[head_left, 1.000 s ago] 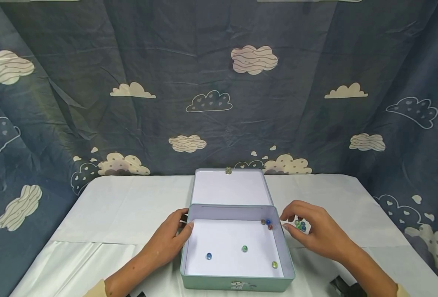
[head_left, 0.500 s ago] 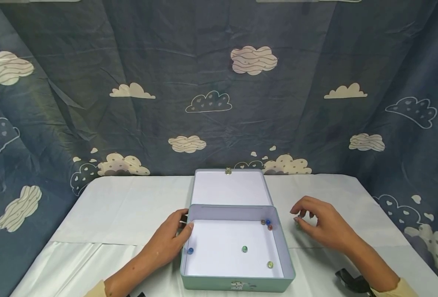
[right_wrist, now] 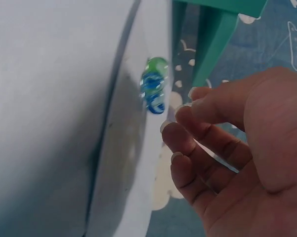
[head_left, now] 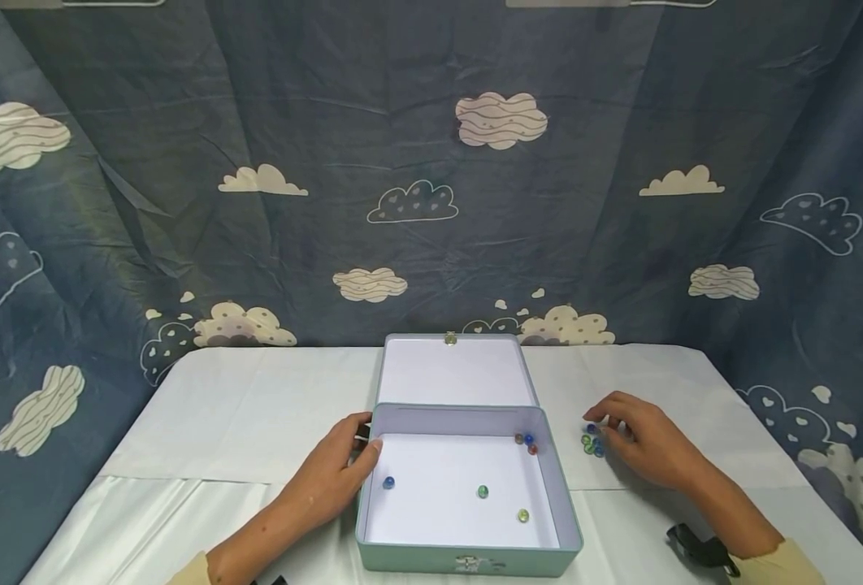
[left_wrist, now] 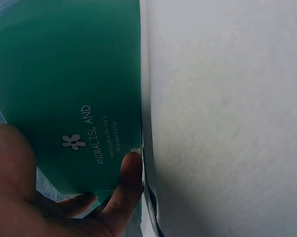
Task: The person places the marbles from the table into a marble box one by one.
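Left hand (head_left: pixel 332 467), 1: thumb hooked over the box's left rim, fingers against the outer side; grips that wall.

Right hand (head_left: pixel 639 443), 1: fingers loosely curled, thumb and fingertips near one another; no marble seen in its grasp. It hangs just to the right of the pile.

Box (head_left: pixel 417 557), 1: green outside, pale inside; stands between the hands, touching the left. Outer side under the left fingers bears 1 flower (left_wrist: pixel 74 142) and lettering (left_wrist: pixel 87 134), "ANIMAL ISLAND".

Lid (head_left: pixel 455 370), 1: folded back, beyond both hands; 1 clasp (head_left: pixel 450 338) at its far edge.

Marbles inside the box, 6:
– blue marble (head_left: pixel 388 483), 1, right of the left thumb and nearer the person;
– green marble (head_left: pixel 483 491), 1, farther right of the left hand;
– yellow-green marble (head_left: pixel 522 515), 1, left of the right hand and nearer the person;
– trio (head_left: pixel 529 439) of brown, blue and red, 3, left of the right hand, in the far right corner.

Pile (head_left: pixel 596 443), about 5 marbles, blue and green, on the cloth beside the right fingertips; exact count uncertain, blurred in the right wrist view.

Cloth (head_left: pixel 241 406), 1, white, under both hands.

Sleeves (head_left: pixel 782 565), 2, pale yellow, one behind each hand.

Curtain (head_left: pixel 314 106), dark blue, cloud-printed, beyond the hands.
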The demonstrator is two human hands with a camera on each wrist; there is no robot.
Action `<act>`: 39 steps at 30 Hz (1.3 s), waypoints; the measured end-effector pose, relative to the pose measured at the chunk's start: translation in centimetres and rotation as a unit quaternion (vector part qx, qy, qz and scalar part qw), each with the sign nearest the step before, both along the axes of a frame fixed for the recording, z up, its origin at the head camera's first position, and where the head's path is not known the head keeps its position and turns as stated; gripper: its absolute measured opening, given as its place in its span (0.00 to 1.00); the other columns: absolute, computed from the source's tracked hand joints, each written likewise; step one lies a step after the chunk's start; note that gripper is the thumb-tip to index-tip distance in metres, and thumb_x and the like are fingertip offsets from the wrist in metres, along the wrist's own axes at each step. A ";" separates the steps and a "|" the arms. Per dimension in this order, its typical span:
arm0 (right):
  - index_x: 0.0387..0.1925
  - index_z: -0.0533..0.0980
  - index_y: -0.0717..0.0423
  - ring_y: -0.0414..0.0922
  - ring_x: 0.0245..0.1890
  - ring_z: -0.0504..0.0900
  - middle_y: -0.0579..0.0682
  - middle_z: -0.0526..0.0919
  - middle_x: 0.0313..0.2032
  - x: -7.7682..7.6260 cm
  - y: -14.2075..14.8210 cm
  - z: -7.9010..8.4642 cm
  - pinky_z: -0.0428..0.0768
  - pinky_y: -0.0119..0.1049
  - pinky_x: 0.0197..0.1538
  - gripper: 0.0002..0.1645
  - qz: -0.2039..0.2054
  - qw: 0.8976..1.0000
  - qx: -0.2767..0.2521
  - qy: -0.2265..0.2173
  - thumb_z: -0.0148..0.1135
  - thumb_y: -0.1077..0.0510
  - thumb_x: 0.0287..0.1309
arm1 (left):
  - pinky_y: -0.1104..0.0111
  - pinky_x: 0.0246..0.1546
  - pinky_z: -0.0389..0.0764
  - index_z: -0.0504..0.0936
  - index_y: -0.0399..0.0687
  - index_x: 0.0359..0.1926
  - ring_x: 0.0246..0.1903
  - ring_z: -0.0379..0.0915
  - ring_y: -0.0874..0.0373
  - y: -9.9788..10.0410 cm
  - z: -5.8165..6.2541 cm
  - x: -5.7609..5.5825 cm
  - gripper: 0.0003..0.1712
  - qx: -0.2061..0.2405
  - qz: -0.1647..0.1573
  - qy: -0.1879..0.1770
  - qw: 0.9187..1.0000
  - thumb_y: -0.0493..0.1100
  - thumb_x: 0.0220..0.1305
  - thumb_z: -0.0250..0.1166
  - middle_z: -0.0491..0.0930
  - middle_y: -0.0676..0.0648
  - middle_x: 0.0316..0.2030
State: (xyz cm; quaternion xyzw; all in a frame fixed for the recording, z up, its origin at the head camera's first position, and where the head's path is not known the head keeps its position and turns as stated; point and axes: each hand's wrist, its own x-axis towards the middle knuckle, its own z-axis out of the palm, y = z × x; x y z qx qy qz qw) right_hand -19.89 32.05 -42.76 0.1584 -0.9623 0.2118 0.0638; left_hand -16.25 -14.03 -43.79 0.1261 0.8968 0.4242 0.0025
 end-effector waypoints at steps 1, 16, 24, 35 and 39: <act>0.49 0.87 0.50 0.40 0.40 0.77 0.43 0.85 0.46 -0.1 0.1 -0.2 0.82 0.39 0.43 0.17 -0.002 1.000 0.001 -0.006 0.68 0.69 0.63 | 0.50 0.59 0.81 0.69 0.42 0.75 0.58 0.79 0.55 0.0 0.0 0.0 0.31 -0.001 0.000 0.000 1.000 0.53 0.82 0.57 0.78 0.45 0.64; 0.45 0.87 0.48 0.35 0.35 0.74 0.41 0.83 0.43 -0.5 1.2 -1.5 0.78 0.32 0.38 0.17 0.017 1.000 0.007 0.000 0.70 0.70 0.60 | 0.50 0.60 0.80 0.69 0.41 0.75 0.59 0.79 0.55 0.1 0.1 0.1 0.31 -0.003 0.003 -0.002 1.000 0.53 0.82 0.57 0.77 0.45 0.65; 0.39 0.86 0.49 0.39 0.34 0.73 0.41 0.80 0.38 -0.6 1.1 -1.8 0.76 0.34 0.36 0.14 -0.003 1.000 0.010 -0.014 0.71 0.71 0.58 | 0.49 0.60 0.80 0.69 0.41 0.75 0.59 0.80 0.54 0.1 0.0 0.0 0.31 -0.003 -0.001 0.005 1.000 0.55 0.82 0.56 0.78 0.45 0.64; 0.38 0.85 0.49 0.39 0.34 0.74 0.41 0.80 0.37 -0.7 1.2 -1.9 0.78 0.36 0.38 0.14 -0.009 1.000 0.013 -0.008 0.71 0.71 0.59 | 0.51 0.58 0.81 0.70 0.42 0.75 0.57 0.80 0.55 0.1 0.0 0.1 0.30 -0.003 0.003 0.011 1.000 0.52 0.82 0.57 0.78 0.45 0.64; 0.42 0.85 0.52 0.41 0.37 0.77 0.43 0.82 0.39 -0.7 1.3 -1.9 0.83 0.40 0.42 0.13 -0.015 1.000 0.010 -0.016 0.72 0.71 0.59 | 0.51 0.58 0.81 0.70 0.42 0.75 0.57 0.80 0.56 0.0 -0.1 0.0 0.30 -0.004 0.003 0.010 1.000 0.53 0.82 0.57 0.78 0.46 0.64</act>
